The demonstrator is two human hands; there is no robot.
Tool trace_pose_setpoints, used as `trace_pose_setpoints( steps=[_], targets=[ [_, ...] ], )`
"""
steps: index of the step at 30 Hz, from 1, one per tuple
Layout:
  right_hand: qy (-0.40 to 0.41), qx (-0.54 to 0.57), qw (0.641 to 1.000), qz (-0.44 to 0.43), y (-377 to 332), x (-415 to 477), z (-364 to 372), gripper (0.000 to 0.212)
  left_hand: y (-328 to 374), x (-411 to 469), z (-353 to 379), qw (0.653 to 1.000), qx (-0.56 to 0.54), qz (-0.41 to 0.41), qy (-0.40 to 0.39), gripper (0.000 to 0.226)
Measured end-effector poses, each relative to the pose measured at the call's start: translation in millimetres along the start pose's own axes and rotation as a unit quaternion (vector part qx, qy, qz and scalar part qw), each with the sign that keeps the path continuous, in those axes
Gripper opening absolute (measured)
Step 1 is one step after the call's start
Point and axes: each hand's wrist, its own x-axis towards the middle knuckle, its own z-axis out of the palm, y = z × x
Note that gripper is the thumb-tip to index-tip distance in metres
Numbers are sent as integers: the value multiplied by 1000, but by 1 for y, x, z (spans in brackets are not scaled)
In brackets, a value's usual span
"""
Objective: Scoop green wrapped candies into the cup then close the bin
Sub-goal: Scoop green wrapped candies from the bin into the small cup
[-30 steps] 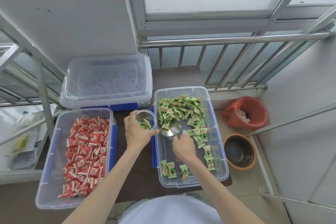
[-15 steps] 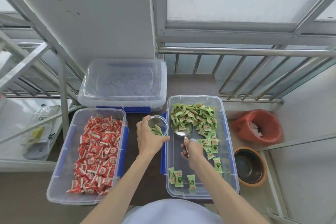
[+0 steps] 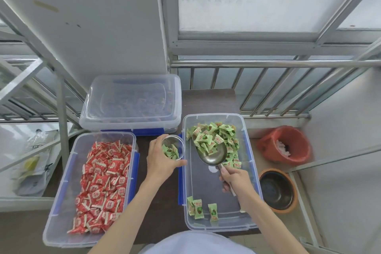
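My right hand [image 3: 234, 179] is curled tight around the handle of the metal scoop [image 3: 210, 151]; most of that handle is buried under my fingers, so I see only a short stub toward the bowl and a sliver poking out behind the palm. The scoop's bowl is tilted into the heap of green wrapped candies [image 3: 216, 136] at the far end of the open bin [image 3: 250, 150], with several pale green wrappers lying in it. My left hand [image 3: 160, 160] is wrapped around the cup [image 3: 173, 149], thumb along its near side; the cup's wall is mostly hidden by that hand, and I can only look down its mouth at a few green candies inside. The cup sits just beside the bin's left rim, close to the scoop's bowl but apart from it.

A few stray green candies lie at the bin's near end, close to my right forearm. On the dark surface [image 3: 160, 208], a second open bin of red candies [image 3: 103, 179] lies to the left. Behind it a lidded bin [image 3: 132, 103] has cloudy walls, and I cannot make out its contents.
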Motion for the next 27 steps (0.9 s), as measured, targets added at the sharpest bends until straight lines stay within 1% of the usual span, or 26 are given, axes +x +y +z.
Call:
trace_pose_setpoints(
  steps=[3, 6, 8, 10, 12, 13, 15, 16, 19, 21, 24, 25, 27],
  targets=[
    [-50, -48, 997, -38, -26, -16, -21, 21, 5, 1, -3, 999, 1, 37, 15, 96],
    [-112, -93, 988, -54, -54, -30, -36, 29, 14, 1, -5, 996, 23, 79, 30, 82],
    [-129, -157, 977, -58, -74, -35, -41, 28, 21, -1, -5, 992, 38, 115, 41, 74],
    [-139, -246, 957, -65, -95, -37, -40, 27, 26, -2, -4, 986, 47, 153, 48, 70],
    [-136, -342, 927, -67, -119, -41, -31, 32, 30, -3, -2, 979, 68, 186, 44, 70],
    [-128, -397, 906, -70, -133, -44, -24, 32, 31, -3, -1, 976, 79, 198, 41, 71],
    [-106, -511, 849, -82, -164, -47, -6, 28, 32, -4, 1, 973, 89, 207, 39, 71],
    [-101, -551, 824, -86, -180, -50, 5, 28, 33, -4, 2, 974, 89, 206, 41, 70],
    [-99, -632, 762, -105, -213, -61, 42, 24, 35, -5, 2, 977, 79, 191, 55, 68],
    [-81, -672, 723, -137, -221, -71, 63, 29, 35, -5, 1, 980, 68, 173, 63, 70],
    [-61, -701, 688, -176, -223, -82, 77, 27, 32, -2, -1, 986, 47, 148, 60, 75],
    [-57, -705, 682, -187, -222, -84, 77, 27, 30, -2, -2, 988, 39, 140, 57, 76],
    [-51, -701, 682, -201, -220, -83, 73, 30, 26, -1, -2, 991, 22, 125, 51, 76]
  ],
)
